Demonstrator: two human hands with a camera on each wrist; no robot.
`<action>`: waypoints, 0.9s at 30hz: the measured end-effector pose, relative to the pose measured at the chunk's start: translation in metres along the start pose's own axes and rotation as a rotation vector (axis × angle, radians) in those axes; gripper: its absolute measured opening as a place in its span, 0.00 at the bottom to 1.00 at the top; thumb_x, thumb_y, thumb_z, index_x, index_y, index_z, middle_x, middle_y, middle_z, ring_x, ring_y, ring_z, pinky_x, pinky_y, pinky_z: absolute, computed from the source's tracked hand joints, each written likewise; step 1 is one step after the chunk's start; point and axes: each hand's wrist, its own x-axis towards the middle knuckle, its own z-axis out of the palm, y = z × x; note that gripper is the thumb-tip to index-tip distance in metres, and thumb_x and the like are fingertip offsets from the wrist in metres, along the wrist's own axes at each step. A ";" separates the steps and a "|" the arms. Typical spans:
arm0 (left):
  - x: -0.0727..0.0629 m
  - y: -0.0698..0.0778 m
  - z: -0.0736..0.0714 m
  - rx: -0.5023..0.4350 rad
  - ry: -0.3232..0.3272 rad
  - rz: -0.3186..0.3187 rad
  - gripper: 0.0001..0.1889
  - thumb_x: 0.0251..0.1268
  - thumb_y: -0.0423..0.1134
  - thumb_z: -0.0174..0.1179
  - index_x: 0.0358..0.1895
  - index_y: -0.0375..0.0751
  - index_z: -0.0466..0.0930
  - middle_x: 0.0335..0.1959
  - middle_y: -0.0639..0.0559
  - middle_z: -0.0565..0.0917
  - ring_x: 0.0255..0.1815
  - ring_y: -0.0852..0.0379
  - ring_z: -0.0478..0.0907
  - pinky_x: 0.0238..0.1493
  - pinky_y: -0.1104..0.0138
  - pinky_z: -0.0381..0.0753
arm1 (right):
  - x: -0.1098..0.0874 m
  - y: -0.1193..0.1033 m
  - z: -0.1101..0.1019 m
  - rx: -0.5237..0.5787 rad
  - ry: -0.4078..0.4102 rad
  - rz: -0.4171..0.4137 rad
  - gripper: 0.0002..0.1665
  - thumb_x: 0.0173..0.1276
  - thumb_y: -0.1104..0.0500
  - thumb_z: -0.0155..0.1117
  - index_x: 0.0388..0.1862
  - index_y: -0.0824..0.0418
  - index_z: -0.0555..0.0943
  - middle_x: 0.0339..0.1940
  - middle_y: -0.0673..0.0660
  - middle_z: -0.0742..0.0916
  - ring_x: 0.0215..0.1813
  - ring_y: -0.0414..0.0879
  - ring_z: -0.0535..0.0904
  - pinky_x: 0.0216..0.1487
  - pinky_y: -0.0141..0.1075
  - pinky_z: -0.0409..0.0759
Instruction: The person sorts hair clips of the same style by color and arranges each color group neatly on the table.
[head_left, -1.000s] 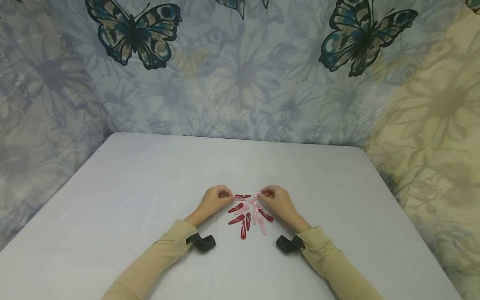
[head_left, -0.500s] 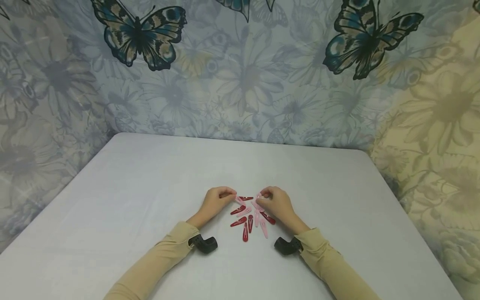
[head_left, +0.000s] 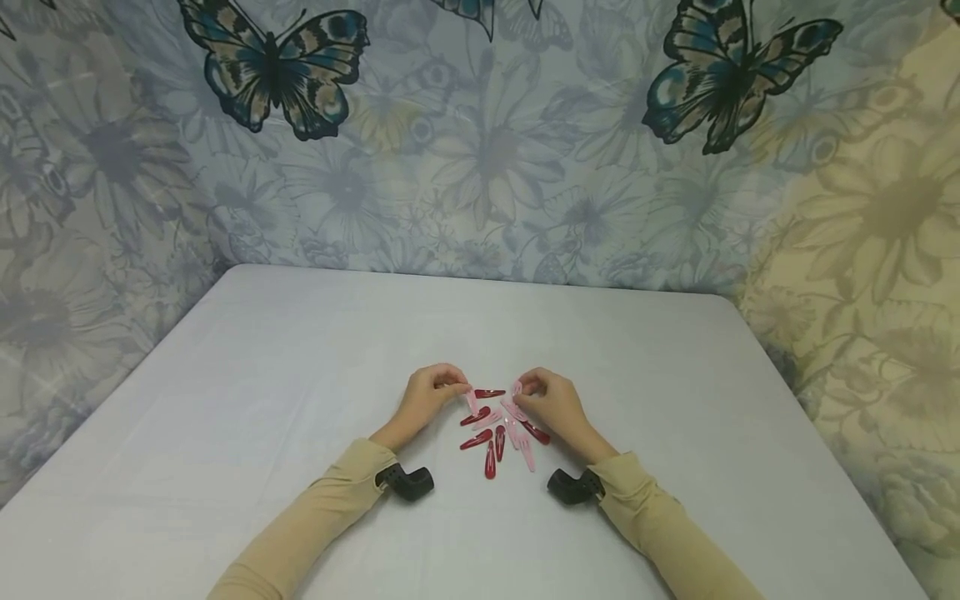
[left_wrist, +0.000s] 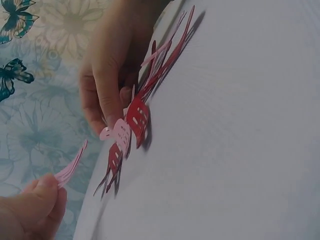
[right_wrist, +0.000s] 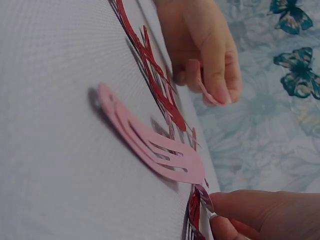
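Pink and red snap hair clips lie in a loose cluster on the white table (head_left: 637, 375). My left hand (head_left: 427, 396) pinches a pink hair clip (left_wrist: 72, 167) between thumb and fingertips, raised off the table at the cluster's far left. Opposite it, my right hand (head_left: 555, 406) has its fingertips on another pink hair clip (head_left: 516, 388) at the far right of the cluster and pinches its end. A large pink clip (right_wrist: 150, 142) lies close by in the right wrist view. Near the left fingers is a red clip (head_left: 490, 393).
Several more red clips, among them one red clip (head_left: 490, 460) nearest the body, spread between the forearms. Black wrist cameras, left camera (head_left: 408, 483) and right camera (head_left: 573, 486), sit low over the table. A patterned wall (head_left: 480, 167) stands behind the table's far edge.
My left hand has lifted its pink clip away from the red one beside it, and the clip has turned from lying sideways to pointing downward. The right hand stays nearly in place.
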 end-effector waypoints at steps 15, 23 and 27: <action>0.010 -0.005 -0.040 0.115 -0.132 -0.033 0.08 0.63 0.34 0.64 0.39 0.31 0.86 0.26 0.45 0.82 0.21 0.63 0.65 0.25 0.73 0.66 | 0.000 0.000 -0.002 0.000 0.005 0.000 0.12 0.56 0.67 0.69 0.40 0.67 0.83 0.28 0.59 0.85 0.27 0.40 0.71 0.29 0.28 0.68; 0.022 -0.007 -0.069 0.215 -0.108 -0.053 0.09 0.63 0.36 0.63 0.40 0.33 0.87 0.41 0.39 0.87 0.32 0.58 0.68 0.33 0.70 0.66 | -0.001 -0.001 -0.003 0.000 -0.006 0.016 0.12 0.56 0.66 0.70 0.40 0.68 0.83 0.28 0.58 0.84 0.27 0.40 0.70 0.29 0.28 0.66; 0.028 -0.008 -0.089 0.255 -0.094 -0.078 0.10 0.64 0.36 0.63 0.41 0.33 0.87 0.45 0.38 0.87 0.41 0.51 0.77 0.41 0.65 0.73 | 0.000 0.000 0.000 -0.003 -0.008 0.020 0.11 0.56 0.67 0.70 0.40 0.67 0.83 0.28 0.58 0.84 0.27 0.40 0.70 0.29 0.28 0.66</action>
